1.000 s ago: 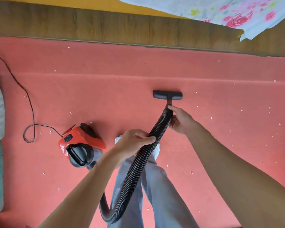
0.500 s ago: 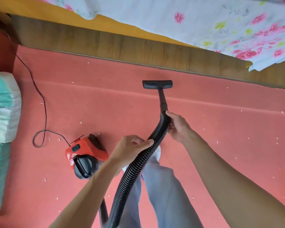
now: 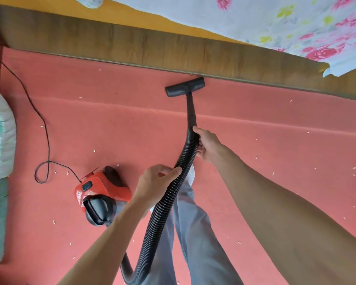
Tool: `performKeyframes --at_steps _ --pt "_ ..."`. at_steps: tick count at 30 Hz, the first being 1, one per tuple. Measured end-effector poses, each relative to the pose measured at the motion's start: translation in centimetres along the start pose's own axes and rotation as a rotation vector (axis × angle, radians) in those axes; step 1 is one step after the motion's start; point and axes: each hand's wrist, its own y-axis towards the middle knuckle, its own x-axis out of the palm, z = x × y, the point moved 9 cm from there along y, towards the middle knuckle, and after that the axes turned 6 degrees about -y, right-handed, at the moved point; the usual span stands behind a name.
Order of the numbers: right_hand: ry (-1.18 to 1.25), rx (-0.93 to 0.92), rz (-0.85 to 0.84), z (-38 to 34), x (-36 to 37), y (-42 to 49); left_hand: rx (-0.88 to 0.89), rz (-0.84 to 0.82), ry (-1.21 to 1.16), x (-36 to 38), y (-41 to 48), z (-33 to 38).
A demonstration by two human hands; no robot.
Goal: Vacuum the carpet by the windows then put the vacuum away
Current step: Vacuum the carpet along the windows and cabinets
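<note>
Pushing out across the carpet (image 3: 111, 130), the nozzle (image 3: 185, 86) now meets the wooden board (image 3: 152, 46) at upper centre, left hand (image 3: 155, 182) and right hand (image 3: 209, 146) fingers clamped round the hose (image 3: 167, 200); scraps (image 3: 273, 173) at right remain, so vacuuming continues.

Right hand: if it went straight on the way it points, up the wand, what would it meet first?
The black floor nozzle at the end of the wand, ahead of the right hand gripping the hose. Right behind it stands the wooden board; contact is unclear.

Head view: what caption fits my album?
Left hand and right hand hold a black ribbed hose, flat black nozzle at the wooden baseboard.
</note>
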Motion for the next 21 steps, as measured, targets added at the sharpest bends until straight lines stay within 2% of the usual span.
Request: performKeyframes --at_steps 3,7,15,21 --pt "-0.027 -0.006 -0.009 -1.0 -0.7 -0.3 0.045 -0.027 0.072 0.3 0.2 2.1" --pt "0.021 0.091 -0.054 1.2 -3.0 -2.4 0.008 -0.193 0.201 1.2 -1.6 3.5" --pt "0.508 0.196 -0.044 7.6 -6.9 -9.9 -0.019 -0.349 0.439 2.5 -7.3 5.7" --pt "0.713 0.265 0.078 16.5 -10.2 -14.3 0.137 -0.492 0.829 6.6 -11.9 5.4"
